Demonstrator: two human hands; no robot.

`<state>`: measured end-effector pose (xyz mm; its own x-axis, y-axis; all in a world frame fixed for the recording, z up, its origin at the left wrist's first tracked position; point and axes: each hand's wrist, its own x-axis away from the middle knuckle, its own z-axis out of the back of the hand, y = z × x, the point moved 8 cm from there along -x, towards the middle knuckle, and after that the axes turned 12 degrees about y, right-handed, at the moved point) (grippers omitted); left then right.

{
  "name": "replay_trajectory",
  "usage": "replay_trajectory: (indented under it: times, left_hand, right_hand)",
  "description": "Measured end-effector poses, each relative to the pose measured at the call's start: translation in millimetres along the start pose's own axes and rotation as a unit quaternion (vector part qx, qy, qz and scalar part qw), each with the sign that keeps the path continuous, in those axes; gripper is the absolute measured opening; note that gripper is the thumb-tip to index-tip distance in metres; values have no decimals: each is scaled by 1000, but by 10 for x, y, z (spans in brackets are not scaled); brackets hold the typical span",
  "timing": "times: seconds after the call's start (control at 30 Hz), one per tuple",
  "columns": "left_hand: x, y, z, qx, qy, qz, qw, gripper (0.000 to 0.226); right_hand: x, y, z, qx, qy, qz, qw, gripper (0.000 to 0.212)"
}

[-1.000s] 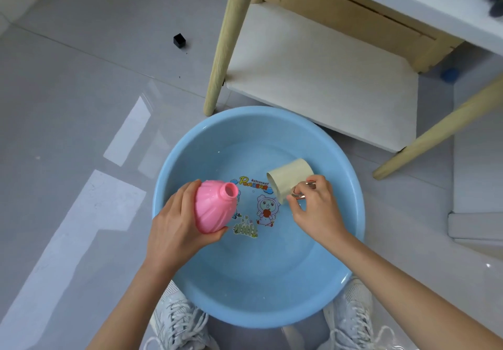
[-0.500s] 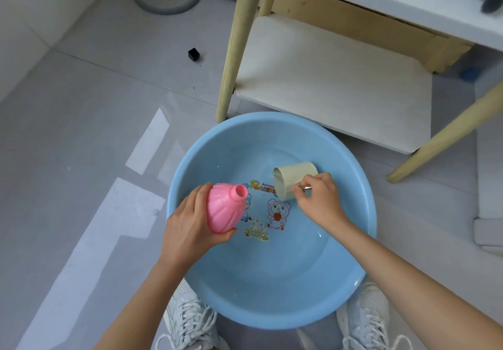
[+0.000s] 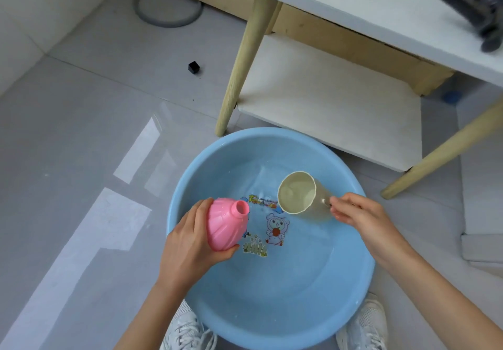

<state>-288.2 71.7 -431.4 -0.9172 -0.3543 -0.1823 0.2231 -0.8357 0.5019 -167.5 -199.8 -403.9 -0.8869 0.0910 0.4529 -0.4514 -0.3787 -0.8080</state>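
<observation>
A round blue basin (image 3: 351,303) with water and cartoon pictures on its bottom stands on the floor in front of me. My left hand (image 3: 187,241) grips a pink ribbed bottle (image 3: 226,223) over the basin's left side, its open neck pointing up and right. My right hand (image 3: 362,219) holds a beige cup (image 3: 299,193) by its handle above the water, tilted so its open mouth faces me and left. Some water shows inside the cup.
A wooden table with pale legs (image 3: 239,77) and a low white shelf (image 3: 332,99) stands just behind the basin. A small black cube (image 3: 193,67) and a grey ring (image 3: 168,7) lie on the grey floor tiles. My white shoes (image 3: 187,333) flank the basin's near rim.
My right hand has lifted the cup out of the water and turned its mouth upward toward me. The pink bottle in my left hand has barely moved.
</observation>
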Motion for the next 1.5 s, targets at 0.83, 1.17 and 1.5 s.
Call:
replay_trajectory:
  times: [0.83,1.17,1.5]
  left_hand:
    - [8,-26,14,28,-5,9,1000,100]
    - [15,-49,5,27,-2,17,999,100]
    - [22,-51,4,30,-3,19,999,100]
  right_hand:
    - [438,-534,-470,-40,-123,106,986,55]
    - [548,-719,-486,-11,-133,172,976,16]
    - [552,-785,-508,37,-120,228,965,9]
